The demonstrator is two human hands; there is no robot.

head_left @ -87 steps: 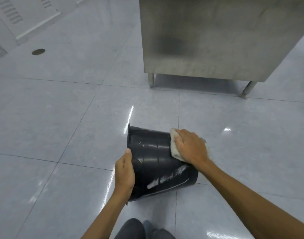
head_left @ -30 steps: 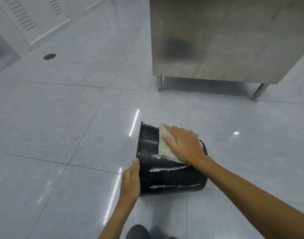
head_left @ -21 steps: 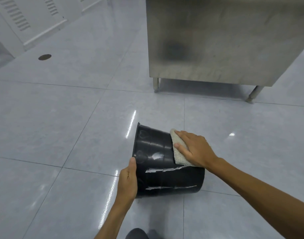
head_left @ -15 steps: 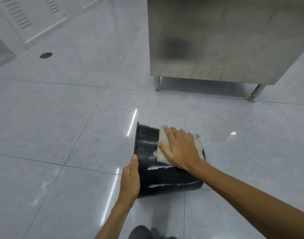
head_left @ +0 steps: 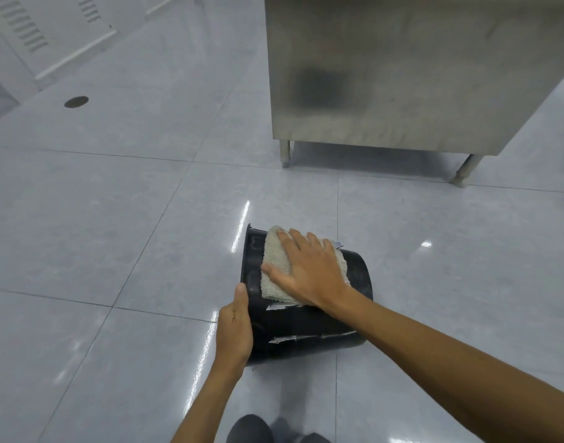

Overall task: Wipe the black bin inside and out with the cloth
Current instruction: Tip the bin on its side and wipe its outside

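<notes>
The black bin [head_left: 306, 327] lies on its side on the tiled floor, its rim to the left and its base to the right. Torn white label scraps streak its side. A pale, off-white cloth [head_left: 274, 266] is spread over the bin's upper side near the rim. My right hand [head_left: 309, 270] lies flat on the cloth with fingers spread, pressing it to the bin. My left hand [head_left: 234, 327] grips the bin's rim on the near left, thumb up along the edge. The bin's inside is hidden from this angle.
A stainless steel cabinet [head_left: 402, 68] on short legs stands just beyond the bin, to the right. A round floor drain [head_left: 76, 101] sits far left. White louvred panels [head_left: 50, 30] line the back left wall. My knee [head_left: 252, 430] shows at the bottom edge.
My right hand has slid the cloth leftward along the bin's upper side, from mid-body toward the rim. My left hand has stayed on the rim. The bin has turned slightly.
</notes>
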